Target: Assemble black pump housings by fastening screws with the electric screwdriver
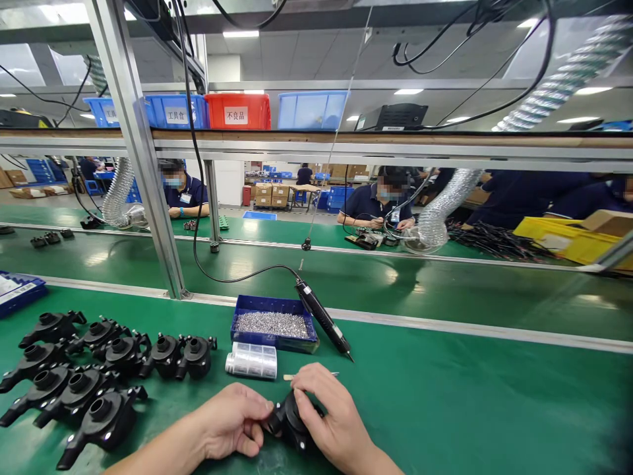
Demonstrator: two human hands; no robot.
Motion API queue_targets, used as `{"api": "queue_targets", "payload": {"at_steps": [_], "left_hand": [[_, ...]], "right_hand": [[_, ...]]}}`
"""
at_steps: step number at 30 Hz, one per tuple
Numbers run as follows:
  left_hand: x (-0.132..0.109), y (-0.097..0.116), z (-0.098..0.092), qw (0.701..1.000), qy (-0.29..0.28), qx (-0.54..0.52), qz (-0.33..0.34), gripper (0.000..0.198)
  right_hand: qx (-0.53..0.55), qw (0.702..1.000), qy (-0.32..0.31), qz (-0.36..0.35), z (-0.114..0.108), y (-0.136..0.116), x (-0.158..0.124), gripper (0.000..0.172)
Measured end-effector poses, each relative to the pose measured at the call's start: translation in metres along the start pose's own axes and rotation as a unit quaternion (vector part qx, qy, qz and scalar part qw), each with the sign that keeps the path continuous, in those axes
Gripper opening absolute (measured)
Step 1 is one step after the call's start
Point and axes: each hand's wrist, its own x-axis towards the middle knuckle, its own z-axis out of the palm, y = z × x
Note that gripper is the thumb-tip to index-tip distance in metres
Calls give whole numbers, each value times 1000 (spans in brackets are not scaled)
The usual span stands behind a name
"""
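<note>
A black plastic pump-like housing point(293, 422) with a round raised port is low in the middle, just above the green mat. My right hand point(332, 412) wraps over its far and right sides and covers part of it. With thumb and fingers together, my left hand point(232, 419) grips the port end at the left. Whether a small part is also pinched there, I cannot tell. Beyond my hands lie a roll of silvery labels point(252, 361) and a thin pale stick point(289, 377), partly hidden behind my right hand.
Several similar black housings point(106, 415) stand in rows at the left. A blue tray point(247, 303) holds many small metal screws. An electric screwdriver point(324, 320) hangs on its cable, tip down, right of the tray. Behind is a rail point(395, 322); co-workers sit across the bench.
</note>
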Motion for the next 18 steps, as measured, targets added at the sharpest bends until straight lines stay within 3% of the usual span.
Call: {"api": "queue_targets", "payload": {"at_steps": [5, 15, 18], "left_hand": [[-1, 1, 0, 1000, 24, -4, -9, 41], [-17, 9, 5, 999, -13, 40, 7, 62], [-16, 5, 9, 996, 25, 71, 43, 63]], "right_hand": [[2, 1000, 0, 2, 0, 0, 0, 17], [3, 1000, 1, 3, 0, 0, -3, 15], [10, 1000, 6, 5, 5, -3, -2, 16]]}}
